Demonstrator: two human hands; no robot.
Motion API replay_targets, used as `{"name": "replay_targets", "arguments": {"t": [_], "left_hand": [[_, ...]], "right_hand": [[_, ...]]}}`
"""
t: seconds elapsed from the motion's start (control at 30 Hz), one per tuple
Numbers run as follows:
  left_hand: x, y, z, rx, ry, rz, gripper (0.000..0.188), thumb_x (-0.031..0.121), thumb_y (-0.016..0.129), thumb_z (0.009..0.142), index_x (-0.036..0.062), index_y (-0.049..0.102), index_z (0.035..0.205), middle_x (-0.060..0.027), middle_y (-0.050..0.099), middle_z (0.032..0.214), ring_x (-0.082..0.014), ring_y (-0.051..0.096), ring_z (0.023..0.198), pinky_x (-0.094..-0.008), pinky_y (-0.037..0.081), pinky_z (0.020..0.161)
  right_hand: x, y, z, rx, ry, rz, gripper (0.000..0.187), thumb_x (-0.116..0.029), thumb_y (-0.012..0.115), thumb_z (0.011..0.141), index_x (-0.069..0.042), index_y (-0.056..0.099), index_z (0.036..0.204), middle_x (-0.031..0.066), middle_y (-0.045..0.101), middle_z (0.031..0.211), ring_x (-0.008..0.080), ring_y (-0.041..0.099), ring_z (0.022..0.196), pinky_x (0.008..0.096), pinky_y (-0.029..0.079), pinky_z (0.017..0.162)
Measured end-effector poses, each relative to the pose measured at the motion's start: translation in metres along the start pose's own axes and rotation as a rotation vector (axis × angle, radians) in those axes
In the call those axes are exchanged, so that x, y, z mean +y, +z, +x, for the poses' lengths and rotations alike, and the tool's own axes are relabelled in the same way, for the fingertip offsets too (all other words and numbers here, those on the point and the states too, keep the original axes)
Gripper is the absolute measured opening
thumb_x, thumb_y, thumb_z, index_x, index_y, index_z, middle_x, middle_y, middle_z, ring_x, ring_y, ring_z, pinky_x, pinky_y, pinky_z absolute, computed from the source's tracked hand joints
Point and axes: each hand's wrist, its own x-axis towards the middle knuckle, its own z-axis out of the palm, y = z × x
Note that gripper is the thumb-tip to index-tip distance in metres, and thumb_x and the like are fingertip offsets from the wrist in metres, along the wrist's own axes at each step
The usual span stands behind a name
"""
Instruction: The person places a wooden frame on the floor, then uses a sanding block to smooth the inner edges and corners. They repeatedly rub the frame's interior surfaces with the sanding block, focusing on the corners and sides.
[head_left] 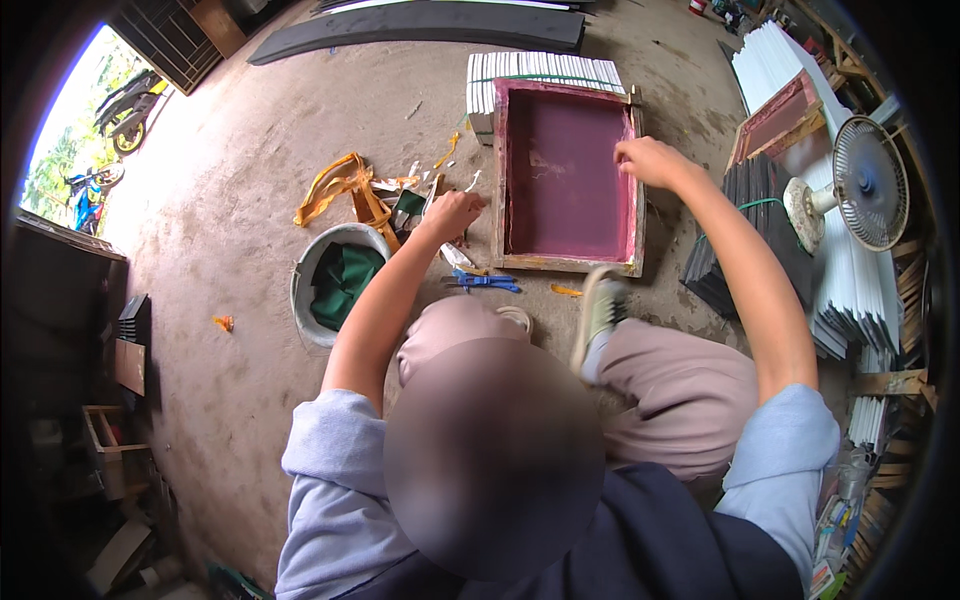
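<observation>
A wooden screen-printing frame (570,170) with maroon mesh leans or lies in front of me, its far end by a bundle of white sheets (545,68). My right hand (650,162) reaches over the frame's right rim, fingers pinched together above the mesh edge; what they hold, if anything, is too small to make out. Just off the frame's left side, my left hand (455,215) is closed, fingertips toward the wood, its contents hidden. Beside that hand lie white scraps and a tangle of orange strips (352,190). A blue-handled tool (485,281) rests below the frame.
A grey bucket (300,300) with green cloth (343,285) stands left of my left forearm. To the right are bundled dark sheets (740,240), white stacks (850,260) and a fan (870,185). Long dark boards (420,35) lie at the far side. My shoe (598,315) is near the frame.
</observation>
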Motion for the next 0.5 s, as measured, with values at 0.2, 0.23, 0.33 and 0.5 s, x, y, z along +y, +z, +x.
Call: {"name": "replay_targets", "arguments": {"t": [0.2, 0.23, 0.33, 0.5], "left_hand": [[0.01, 0.02, 0.005, -0.244, 0.162, 0.246, 0.024, 0.012, 0.06, 0.078, 0.0112, 0.065, 0.101, -0.0068, 0.063, 0.105, -0.0247, 0.054, 0.108, -0.0376, 0.046, 0.091], [0.009, 0.027, 0.013, -0.275, 0.214, 0.27, 0.025, 0.011, 0.061, 0.077, 0.0108, 0.065, 0.101, -0.0062, 0.063, 0.105, -0.0245, 0.053, 0.109, -0.0373, 0.045, 0.092], [-0.007, 0.065, 0.037, -0.292, 0.396, 0.268, 0.025, 0.008, 0.064, 0.073, 0.0098, 0.064, 0.098, -0.004, 0.061, 0.106, -0.0223, 0.051, 0.113, -0.0377, 0.039, 0.1], [-0.033, 0.125, 0.07, -0.308, 0.758, 0.32, 0.021, 0.013, 0.067, 0.069, 0.0117, 0.063, 0.089, -0.0014, 0.059, 0.1, -0.0174, 0.052, 0.111, -0.0397, 0.031, 0.108]], "right_hand": [[0.007, 0.081, 0.004, -0.167, -0.094, 0.092, 0.021, -0.017, 0.06, 0.082, -0.005, 0.063, 0.099, 0.015, 0.066, 0.098, 0.0318, 0.062, 0.095, 0.0421, 0.049, 0.08], [0.013, 0.1, 0.007, -0.187, -0.107, 0.12, 0.02, -0.017, 0.061, 0.081, -0.006, 0.064, 0.098, 0.0142, 0.067, 0.097, 0.0317, 0.063, 0.094, 0.0424, 0.05, 0.079], [0.032, 0.164, 0.017, -0.287, -0.087, 0.308, 0.018, -0.017, 0.062, 0.081, -0.005, 0.065, 0.094, 0.0152, 0.066, 0.096, 0.0314, 0.063, 0.092, 0.0421, 0.049, 0.079], [0.037, 0.258, 0.043, -0.203, -0.1, 0.612, 0.018, -0.016, 0.06, 0.084, -0.002, 0.064, 0.095, 0.015, 0.064, 0.096, 0.0315, 0.062, 0.091, 0.0413, 0.049, 0.081]]}}
